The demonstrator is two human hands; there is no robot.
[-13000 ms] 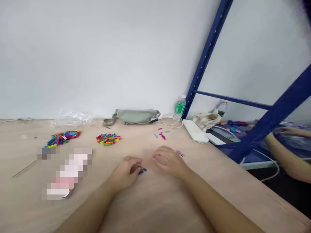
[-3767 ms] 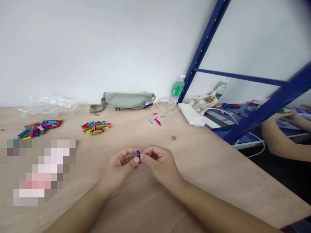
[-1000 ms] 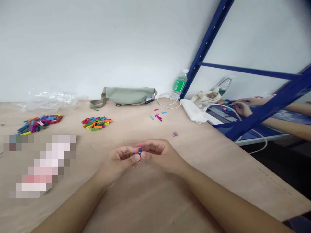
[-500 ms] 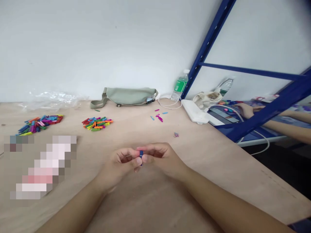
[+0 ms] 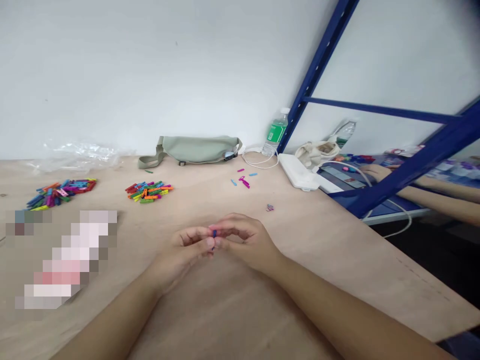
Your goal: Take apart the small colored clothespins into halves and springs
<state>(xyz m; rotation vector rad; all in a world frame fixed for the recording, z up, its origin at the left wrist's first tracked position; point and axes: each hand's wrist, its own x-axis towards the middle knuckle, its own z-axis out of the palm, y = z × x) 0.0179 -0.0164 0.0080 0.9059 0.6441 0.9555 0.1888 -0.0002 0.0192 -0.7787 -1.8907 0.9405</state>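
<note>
Between the fingertips of both hands is a small dark blue clothespin (image 5: pixel 214 234), held just above the table and mostly covered by the fingers. My left hand (image 5: pixel 183 252) pinches it from the left, and my right hand (image 5: pixel 249 239) grips it from the other side. Beyond them, a pile of mini clothespins (image 5: pixel 149 191) in mixed colours lies near the middle. Further left is a larger heap of clothespins (image 5: pixel 62 192). Loose magenta pieces (image 5: pixel 244 182) and light blue ones lie past my right hand, with a little cluster of small metal bits (image 5: pixel 270 207) nearer.
Along the wall are crumpled clear plastic (image 5: pixel 78 152), a grey-green waist bag (image 5: pixel 200 149) and a water bottle (image 5: pixel 276 132). A white case (image 5: pixel 299 171) and cable sit by the blue metal frame (image 5: pixel 318 65). Another person's arms (image 5: pixel 438 192) are beyond it. A blurred-out patch covers the left.
The clothespin shows narrower between my fingertips, and both hands are slightly higher and closer together. The whole view has shifted a little.
</note>
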